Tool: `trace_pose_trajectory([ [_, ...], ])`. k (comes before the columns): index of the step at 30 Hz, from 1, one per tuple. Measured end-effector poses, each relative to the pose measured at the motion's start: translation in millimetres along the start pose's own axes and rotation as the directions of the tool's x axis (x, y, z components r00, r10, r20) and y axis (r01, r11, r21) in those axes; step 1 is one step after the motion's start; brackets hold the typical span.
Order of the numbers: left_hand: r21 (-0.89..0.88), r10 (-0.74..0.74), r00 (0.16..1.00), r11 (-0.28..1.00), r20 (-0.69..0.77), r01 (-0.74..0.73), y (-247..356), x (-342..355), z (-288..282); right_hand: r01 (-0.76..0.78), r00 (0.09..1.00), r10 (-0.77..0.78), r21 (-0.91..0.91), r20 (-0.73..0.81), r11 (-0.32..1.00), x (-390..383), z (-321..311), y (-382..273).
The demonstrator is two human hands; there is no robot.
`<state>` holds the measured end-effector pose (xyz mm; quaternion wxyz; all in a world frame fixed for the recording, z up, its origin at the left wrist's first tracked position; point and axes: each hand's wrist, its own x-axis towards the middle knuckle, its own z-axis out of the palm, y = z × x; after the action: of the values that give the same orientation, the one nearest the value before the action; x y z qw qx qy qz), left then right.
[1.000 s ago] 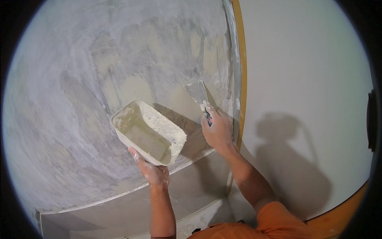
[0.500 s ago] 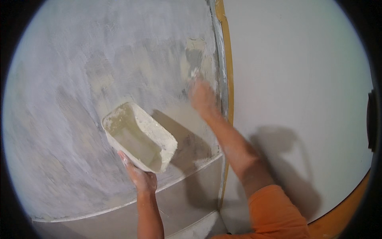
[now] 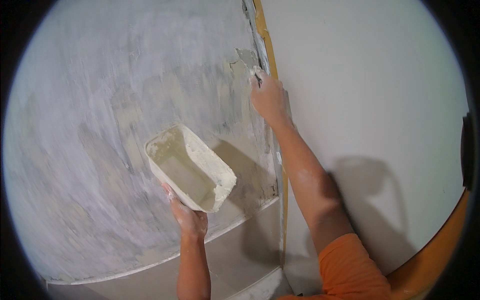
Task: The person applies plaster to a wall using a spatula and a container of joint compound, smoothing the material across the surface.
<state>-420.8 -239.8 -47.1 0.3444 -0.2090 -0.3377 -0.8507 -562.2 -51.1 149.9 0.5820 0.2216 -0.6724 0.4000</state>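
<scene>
My left hand supports a pale rectangular plastic tub from below, its fingers against the underside and near side. Cream filler is smeared over the tub's inner walls, and its open top is tilted toward me. My right hand, dusted with filler, is closed round the handle of a putty knife. Its greyish blade lies against the patchy grey wall, close to the corner; my fingers hide most of the handle. Beige filler patches show on the wall beside and below the blade.
Yellow-brown tape runs down the corner, along a rough dark gap. A smooth pale panel stands to the right. Under the plastered area is a whitish ledge with a beige surface below. A dark object is at the right rim.
My right hand and the putty knife have moved up and right, nearer the taped corner. The tub in my left hand sits slightly further right, and the view has shifted a little.
</scene>
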Motion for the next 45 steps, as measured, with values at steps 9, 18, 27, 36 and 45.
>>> trace_pose_trajectory([
  [9,0.035,-0.001,1.000,0.999,-0.017,0.002,-2.2,-1.6,-5.2,-0.133,0.928,0.212,-0.260,0.307,0.956,-113.1,17.0,13.5],
  [18,-0.002,-0.058,0.997,0.998,0.059,0.058,3.6,1.3,-3.8,-0.174,0.925,0.200,-0.110,0.322,0.979,-99.6,-67.3,-20.8],
  [27,0.061,-0.155,0.985,0.985,-0.069,0.160,14.9,-1.8,-0.7,-0.159,0.947,0.199,-0.171,0.252,0.972,-44.4,-10.1,11.9],
  [36,0.108,-0.076,0.994,0.991,-0.072,0.084,7.9,-2.5,1.9,-0.285,0.850,0.311,-0.125,0.425,0.950,-119.9,-69.9,54.1],
  [45,0.075,-0.158,0.986,0.985,0.045,0.154,10.1,4.5,-8.3,-0.038,0.996,0.044,-0.084,0.075,0.996,32.7,-23.7,-10.4],
])
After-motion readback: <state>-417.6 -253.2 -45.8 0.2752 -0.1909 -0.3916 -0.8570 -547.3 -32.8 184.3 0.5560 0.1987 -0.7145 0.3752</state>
